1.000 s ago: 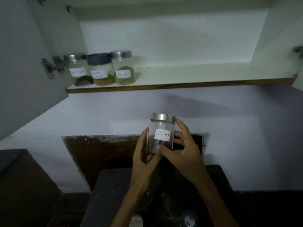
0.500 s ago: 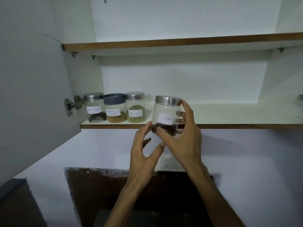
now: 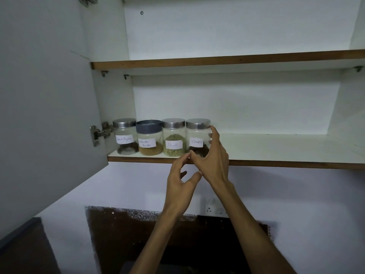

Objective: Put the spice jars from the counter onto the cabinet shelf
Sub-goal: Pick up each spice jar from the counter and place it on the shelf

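Four jars stand mid-frame; my right hand [image 3: 214, 158] grips the steel-lidded glass cloves jar [image 3: 198, 137], rigid, slick, breakable, best held round its sides; left hand [image 3: 180, 181] open.

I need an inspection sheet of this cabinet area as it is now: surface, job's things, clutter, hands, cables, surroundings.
Surface: lower shelf, white with a brown front edge; its right part is bare.
Job's things: four jars stand upright in a row at the shelf's left end: Black Pepper jar, Coriander Powder jar with a dark lid, Fennel jar, Cloves jar.
Clutter: nothing seen.
Hands: right hand holds the Cloves jar, fingers curled round its right side; left hand is below the shelf edge, relaxed, holding nothing.
Cables: nothing seen.
Surroundings: upper shelf, open cabinet door, hinge, wall socket.
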